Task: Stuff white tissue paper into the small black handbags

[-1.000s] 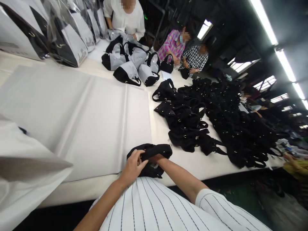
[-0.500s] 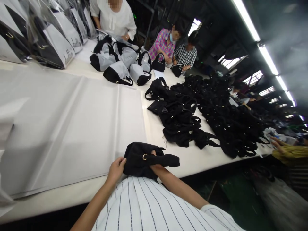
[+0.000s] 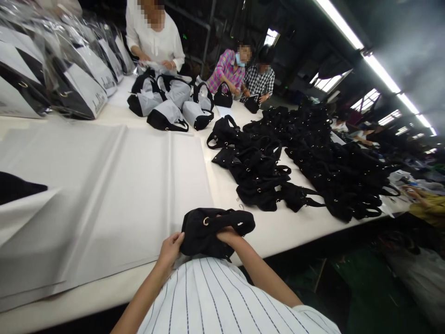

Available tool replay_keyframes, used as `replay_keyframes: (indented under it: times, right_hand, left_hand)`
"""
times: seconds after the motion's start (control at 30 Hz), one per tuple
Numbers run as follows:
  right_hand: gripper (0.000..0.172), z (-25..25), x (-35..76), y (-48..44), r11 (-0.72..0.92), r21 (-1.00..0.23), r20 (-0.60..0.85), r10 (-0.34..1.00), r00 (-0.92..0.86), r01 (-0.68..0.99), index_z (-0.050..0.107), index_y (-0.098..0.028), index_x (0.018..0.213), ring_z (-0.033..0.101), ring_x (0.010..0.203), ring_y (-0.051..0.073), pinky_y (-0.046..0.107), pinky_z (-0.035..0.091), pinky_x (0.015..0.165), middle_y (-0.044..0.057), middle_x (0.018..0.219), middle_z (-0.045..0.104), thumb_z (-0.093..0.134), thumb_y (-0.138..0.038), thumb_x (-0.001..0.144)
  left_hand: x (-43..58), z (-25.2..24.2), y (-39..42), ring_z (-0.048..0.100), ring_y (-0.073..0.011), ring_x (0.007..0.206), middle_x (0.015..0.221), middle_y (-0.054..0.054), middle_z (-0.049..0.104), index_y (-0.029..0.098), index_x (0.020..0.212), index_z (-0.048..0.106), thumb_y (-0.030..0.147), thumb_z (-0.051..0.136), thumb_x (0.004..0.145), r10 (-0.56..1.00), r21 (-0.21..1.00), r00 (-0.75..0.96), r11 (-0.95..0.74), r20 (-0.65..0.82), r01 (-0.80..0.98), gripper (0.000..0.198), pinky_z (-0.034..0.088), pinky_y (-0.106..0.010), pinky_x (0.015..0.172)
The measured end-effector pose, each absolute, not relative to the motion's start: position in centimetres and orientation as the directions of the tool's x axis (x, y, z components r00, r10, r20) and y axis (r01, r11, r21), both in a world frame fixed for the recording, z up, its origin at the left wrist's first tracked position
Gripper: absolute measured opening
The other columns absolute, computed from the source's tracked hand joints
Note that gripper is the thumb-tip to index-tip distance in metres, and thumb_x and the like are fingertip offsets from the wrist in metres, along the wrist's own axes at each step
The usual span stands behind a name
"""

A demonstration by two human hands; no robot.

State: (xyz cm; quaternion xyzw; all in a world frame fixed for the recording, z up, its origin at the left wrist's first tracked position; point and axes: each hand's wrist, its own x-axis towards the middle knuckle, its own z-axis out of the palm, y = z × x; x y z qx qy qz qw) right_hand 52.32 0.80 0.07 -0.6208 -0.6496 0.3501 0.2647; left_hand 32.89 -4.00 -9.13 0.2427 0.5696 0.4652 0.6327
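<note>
A black bag [image 3: 198, 236] with a gold ring and a looped handle is held at the table's front edge, against the striped shirt. My left hand [image 3: 171, 245] pinches the bag's left end between thumb and fingers. My right hand [image 3: 227, 235] reaches into the bag's right side below the handle; its fingers are hidden inside the cloth. Large sheets of pale grey paper [image 3: 139, 185] lie flat to the left of the bag. Many black bags [image 3: 259, 167] are heaped to the right, with gold rings showing.
Plastic-wrapped bags [image 3: 81, 88] stand at the back left. Grey-and-black bags [image 3: 170, 109] sit near a person in white [image 3: 160, 37]. Two people in checked shirts handle black bags farther back. A black piece [image 3: 19, 188] lies at the left edge.
The handle of the held bag has opened into a loop. A black piece now shows at the left edge. The view has shifted slightly; both hands stay at the bag.
</note>
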Motion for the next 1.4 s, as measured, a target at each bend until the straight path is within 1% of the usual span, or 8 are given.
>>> replay_keyframes:
  times: [0.13, 0.33, 0.5, 0.63, 0.8, 0.93, 1.2, 1.4]
  right_hand:
    - [0.023, 1.9, 53.9, -1.9, 0.172, -0.700, -0.047, 0.957, -0.285, 0.693, 0.067, -0.022, 0.104, 0.063, 0.106, 0.026, 0.042, 0.046, 0.099, 0.011, 0.109, 0.069, 0.056, -0.023, 0.084]
    - [0.025, -1.1, 52.1, -1.2, 0.075, -0.705, -0.120, 0.968, -0.222, 0.705, 0.071, -0.016, 0.084, 0.068, 0.085, 0.024, 0.035, 0.054, 0.082, 0.009, 0.087, 0.072, 0.052, -0.004, 0.075]
    - [0.022, 1.8, 52.7, -2.1, 0.220, -0.836, 0.074, 0.953, -0.295, 0.503, 0.071, -0.018, 0.100, 0.064, 0.104, 0.020, 0.031, 0.050, 0.094, 0.005, 0.108, 0.070, 0.058, -0.016, 0.082]
    - [0.014, 3.6, 56.3, -5.5, 0.079, -0.793, 0.165, 0.982, 0.088, 0.605, 0.069, -0.021, 0.089, 0.063, 0.074, 0.013, 0.026, 0.051, 0.075, 0.001, 0.086, 0.068, 0.055, -0.022, 0.086]
    - [0.041, 1.9, 57.8, -5.4, -0.228, -0.718, -0.045, 0.958, 0.283, 0.658, 0.056, -0.022, 0.103, 0.059, 0.067, 0.014, 0.028, 0.049, 0.067, -0.004, 0.077, 0.062, 0.071, -0.048, 0.075]
    - [0.064, 0.3, 55.9, -2.7, -0.131, -0.532, 0.010, 0.987, 0.161, 0.836, 0.050, -0.022, 0.119, 0.062, 0.092, 0.024, 0.040, 0.052, 0.078, 0.007, 0.106, 0.061, 0.065, -0.065, 0.074]
    - [0.034, -1.6, 55.5, -1.5, 0.193, -0.376, 0.101, 0.981, -0.167, 0.907, 0.065, -0.014, 0.087, 0.059, 0.081, 0.021, 0.034, 0.050, 0.067, 0.007, 0.103, 0.061, 0.051, -0.045, 0.091]
    - [0.027, -1.8, 53.7, -2.6, 0.393, -0.413, 0.242, 0.917, -0.317, 0.821, 0.063, -0.014, 0.074, 0.055, 0.073, 0.016, 0.030, 0.046, 0.062, 0.004, 0.101, 0.061, 0.046, -0.025, 0.092]
  left_hand:
    - [32.9, -8.6, -4.4, 0.055, -0.0166, 0.072, 0.070, -0.003, 0.064, 0.013, 0.077, 0.068, 0.058, 0.073, 0.064, 0.896, 0.865, -0.057, 0.407, -0.441, -0.292, 0.047, 0.042, -0.026, 0.066]
    - [34.0, -10.4, -3.7, 0.054, -0.0140, 0.063, 0.066, -0.003, 0.062, 0.012, 0.078, 0.066, 0.037, 0.076, 0.061, 0.775, 0.684, 0.033, 0.576, -0.631, -0.448, 0.031, 0.043, -0.024, 0.058]
    - [31.6, -10.5, -2.4, 0.063, -0.0268, 0.081, 0.073, -0.009, 0.065, 0.014, 0.081, 0.066, 0.028, 0.058, 0.073, 0.767, 0.787, -0.225, 0.618, -0.601, 0.004, 0.018, 0.049, -0.037, 0.072]
    - [30.8, -6.1, -4.6, 0.059, -0.0393, 0.100, 0.092, -0.018, 0.065, 0.014, 0.094, 0.067, 0.031, 0.050, 0.081, 0.901, 0.635, -0.410, 0.402, -0.145, 0.659, 0.028, 0.047, -0.050, 0.082]
    - [34.6, -0.4, -6.5, 0.061, -0.0262, 0.102, 0.102, -0.013, 0.066, 0.016, 0.102, 0.063, 0.029, 0.046, 0.088, 0.924, 0.544, 0.056, -0.270, 0.378, 0.795, 0.025, 0.046, -0.038, 0.095]
    - [37.7, -1.5, -2.0, 0.060, -0.0324, 0.109, 0.113, -0.020, 0.066, 0.008, 0.112, 0.062, 0.036, 0.040, 0.087, 0.909, 0.499, 0.400, -0.402, 0.116, 0.768, 0.044, 0.047, -0.044, 0.097]
    - [36.3, -4.6, 4.5, 0.057, -0.0301, 0.120, 0.123, -0.015, 0.065, 0.014, 0.114, 0.063, 0.042, 0.046, 0.078, 0.657, 0.603, 0.663, -0.379, -0.359, 0.702, 0.048, 0.041, -0.045, 0.107]
    - [37.1, -5.4, 2.6, 0.064, -0.0370, 0.081, 0.052, -0.010, 0.054, 0.023, 0.047, 0.049, 0.026, 0.058, 0.061, 0.710, 0.635, 0.541, -0.170, -0.452, 0.754, 0.017, 0.047, -0.052, 0.084]
